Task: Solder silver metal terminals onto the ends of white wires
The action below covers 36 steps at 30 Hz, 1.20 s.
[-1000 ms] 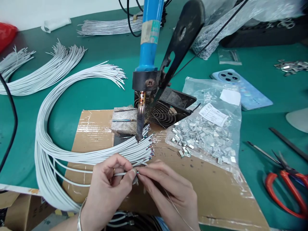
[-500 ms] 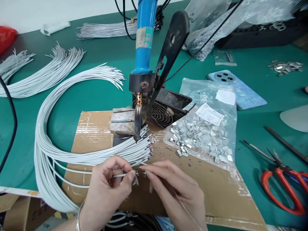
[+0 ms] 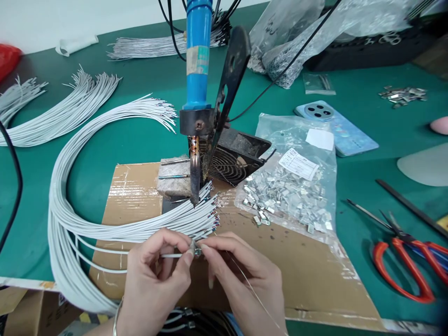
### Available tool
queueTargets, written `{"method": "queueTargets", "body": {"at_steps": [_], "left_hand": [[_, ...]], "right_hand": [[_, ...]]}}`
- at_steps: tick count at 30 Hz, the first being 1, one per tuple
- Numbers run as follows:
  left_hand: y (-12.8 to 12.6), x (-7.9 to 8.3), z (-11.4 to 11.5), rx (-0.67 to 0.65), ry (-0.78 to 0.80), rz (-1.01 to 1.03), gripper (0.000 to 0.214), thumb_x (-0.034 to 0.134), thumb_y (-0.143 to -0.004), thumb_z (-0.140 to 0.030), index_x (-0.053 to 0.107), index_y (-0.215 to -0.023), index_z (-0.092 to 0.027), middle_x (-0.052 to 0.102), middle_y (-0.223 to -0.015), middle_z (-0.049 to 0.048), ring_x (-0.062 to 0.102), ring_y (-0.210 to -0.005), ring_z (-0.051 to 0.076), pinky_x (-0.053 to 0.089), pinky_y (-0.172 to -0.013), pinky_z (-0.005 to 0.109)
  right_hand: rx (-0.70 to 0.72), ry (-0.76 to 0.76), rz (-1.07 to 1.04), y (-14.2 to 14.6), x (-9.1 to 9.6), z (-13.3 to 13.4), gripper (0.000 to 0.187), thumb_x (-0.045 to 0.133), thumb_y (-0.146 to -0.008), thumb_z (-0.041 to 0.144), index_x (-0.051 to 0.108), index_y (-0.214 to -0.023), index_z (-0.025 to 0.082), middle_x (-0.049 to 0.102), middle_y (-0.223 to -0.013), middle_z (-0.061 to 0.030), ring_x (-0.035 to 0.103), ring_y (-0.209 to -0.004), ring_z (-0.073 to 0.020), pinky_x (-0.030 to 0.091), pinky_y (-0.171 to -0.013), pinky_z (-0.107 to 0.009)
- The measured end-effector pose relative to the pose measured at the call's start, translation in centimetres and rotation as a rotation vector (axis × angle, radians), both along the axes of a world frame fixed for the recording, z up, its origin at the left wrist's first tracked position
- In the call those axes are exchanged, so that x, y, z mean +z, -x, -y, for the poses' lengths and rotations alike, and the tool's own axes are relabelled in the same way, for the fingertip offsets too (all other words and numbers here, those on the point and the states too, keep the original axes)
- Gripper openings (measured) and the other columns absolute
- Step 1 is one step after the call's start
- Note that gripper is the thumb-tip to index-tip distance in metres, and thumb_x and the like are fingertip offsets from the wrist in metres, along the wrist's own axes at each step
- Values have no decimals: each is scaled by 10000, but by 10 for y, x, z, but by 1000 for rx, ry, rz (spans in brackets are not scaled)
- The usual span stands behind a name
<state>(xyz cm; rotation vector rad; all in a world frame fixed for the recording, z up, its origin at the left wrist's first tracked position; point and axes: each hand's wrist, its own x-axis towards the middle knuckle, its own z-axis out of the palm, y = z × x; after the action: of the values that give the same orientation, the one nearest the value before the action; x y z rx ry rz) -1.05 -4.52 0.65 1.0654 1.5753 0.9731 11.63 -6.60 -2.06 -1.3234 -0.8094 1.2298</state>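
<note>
Between thumb and index finger, my left hand (image 3: 154, 280) pinches a white cable (image 3: 171, 255) close to its end. My right hand (image 3: 247, 280) is closed at the fingertips on a small metal connector (image 3: 198, 252), which meets the cable end. A thin wire, apparently solder (image 3: 249, 285), runs through the right hand and trails downward. Fingers partly hide the joint between cable and connector. Just above the hands, a bundle of white cables (image 3: 140, 228) lies with its stripped ends under the tip of a blue soldering iron (image 3: 194, 182) held in a stand.
A clear bag of small metal connectors (image 3: 287, 196) lies right of a small fan (image 3: 231, 161) on the cardboard (image 3: 315, 270). Farther right are a phone (image 3: 339, 128), red-handled scissors (image 3: 402, 266) and tweezers (image 3: 369, 213). More cable bundles (image 3: 63, 116) lie at the back left.
My right hand has moved left, bringing the connector up against the cable end in my left hand. The gap between the fingertips has closed. The view has shifted slightly.
</note>
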Motion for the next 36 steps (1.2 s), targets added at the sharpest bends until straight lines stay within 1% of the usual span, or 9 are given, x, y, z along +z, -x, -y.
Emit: {"method": "queueTargets", "body": {"at_steps": [3, 7, 13, 20, 26, 30, 34, 36], "left_hand": [[0, 1, -1, -11, -5, -18, 105, 734, -676, -141, 664, -631, -207, 711, -681, 30, 654, -723, 187, 441, -492, 186], [1, 1, -1, -33, -12, -54, 114, 732, -674, -136, 654, -626, -204, 711, -669, 36, 666, -701, 194, 425, -450, 186], [0, -1, 1, -24, -6, -32, 106, 730, -687, -147, 662, -630, -206, 702, -668, 35, 668, -723, 198, 450, -471, 186], [1, -1, 0, -35, -19, -59, 106, 736, -693, -148, 677, -626, -206, 708, -675, 40, 651, -692, 193, 481, -508, 202], [1, -1, 1, -41, -11, -41, 112, 733, -689, -132, 677, -630, -209, 710, -660, 29, 663, -716, 196, 470, -509, 194], [3, -2, 0, -44, -22, -50, 116, 731, -698, -129, 680, -634, -211, 710, -662, 26, 655, -705, 189, 443, -487, 187], [7, -4, -2, -109, 0, -46, 110, 742, -708, -133, 683, -651, -206, 718, -676, 38, 667, -710, 203, 443, -478, 197], [7, -4, -2, -96, -3, -42, 113, 743, -707, -137, 678, -647, -208, 718, -677, 37, 667, -711, 203, 457, -493, 202]], "right_hand": [[0, 6, -4, 1, 1, -1, 89, 760, -855, 233, 840, -836, 267, 592, -639, 27, 502, -487, -74, 386, -458, -198], [19, 7, -3, 0, 0, -1, 89, 760, -855, 246, 844, -843, 270, 624, -663, 19, 501, -492, -77, 369, -443, -201], [42, -2, 57, -2, -1, 0, 92, 747, -868, 247, 832, -831, 249, 637, -673, 12, 501, -501, -90, 372, -436, -208], [47, -19, 113, -3, -2, 1, 101, 732, -888, 250, 830, -865, 242, 639, -686, 3, 496, -494, -89, 374, -440, -211], [30, -9, 89, -2, -4, 1, 97, 736, -879, 251, 821, -835, 266, 640, -692, 20, 494, -499, -78, 361, -452, -208], [17, 1, 99, 0, -4, 2, 96, 738, -875, 257, 821, -827, 257, 634, -685, 14, 496, -507, -88, 370, -452, -212], [6, 1, 92, 1, -4, 2, 85, 747, -871, 250, 827, -843, 256, 631, -679, 13, 491, -494, -85, 369, -442, -211], [11, -2, 98, 0, -4, 2, 86, 746, -874, 257, 829, -850, 251, 625, -669, 12, 486, -484, -85, 368, -435, -215]]}}
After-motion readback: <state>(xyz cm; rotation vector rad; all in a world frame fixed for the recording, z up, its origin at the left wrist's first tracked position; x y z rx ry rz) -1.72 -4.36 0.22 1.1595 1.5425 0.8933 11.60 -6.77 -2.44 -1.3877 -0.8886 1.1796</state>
